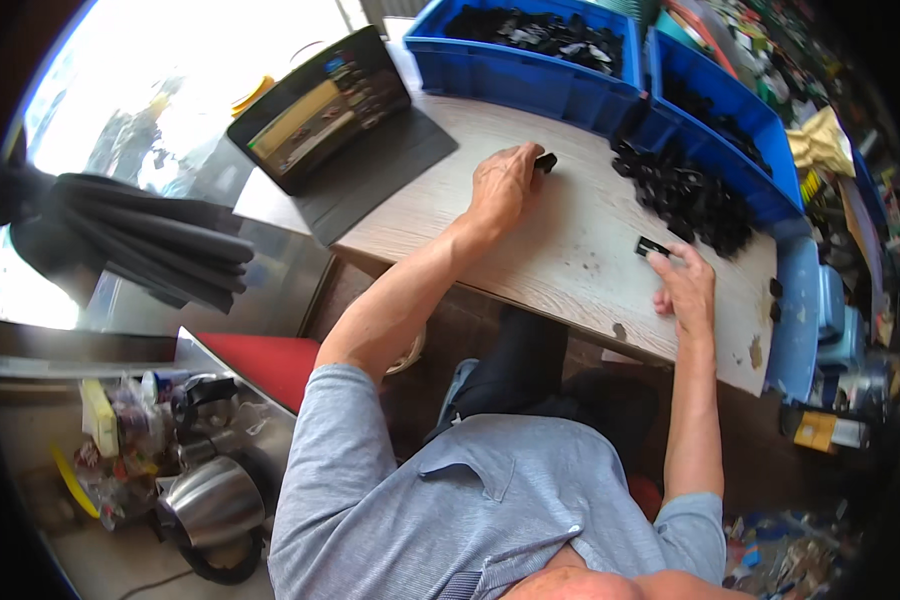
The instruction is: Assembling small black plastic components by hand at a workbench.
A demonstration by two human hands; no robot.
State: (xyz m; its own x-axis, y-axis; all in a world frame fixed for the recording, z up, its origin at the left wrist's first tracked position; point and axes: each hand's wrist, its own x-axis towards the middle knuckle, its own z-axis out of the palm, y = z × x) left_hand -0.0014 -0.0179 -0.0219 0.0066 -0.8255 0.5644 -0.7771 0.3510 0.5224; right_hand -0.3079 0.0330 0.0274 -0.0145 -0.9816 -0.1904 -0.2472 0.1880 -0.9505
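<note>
Over the pale wooden tabletop [560, 240], my left hand [507, 185] is closed with its fingertips on a small black part [546, 162]; most of that hand's grip is hidden behind its back. Farther right and nearer to me, my right hand [688, 290] pinches a small black rectangular piece [651, 246] between thumb and fingers. Beyond the right hand lies a loose heap of small black parts [685, 195], spread against a blue bin. The exact kind of these parts is too small to make out.
Two blue bins [530, 75] [770, 190] of black parts line the far side. A tablet [320, 110] on a dark cover stands at the left. Lower left are a steel kettle [215, 500] and clutter. Light-blue containers [795, 320] stand past the table's right edge.
</note>
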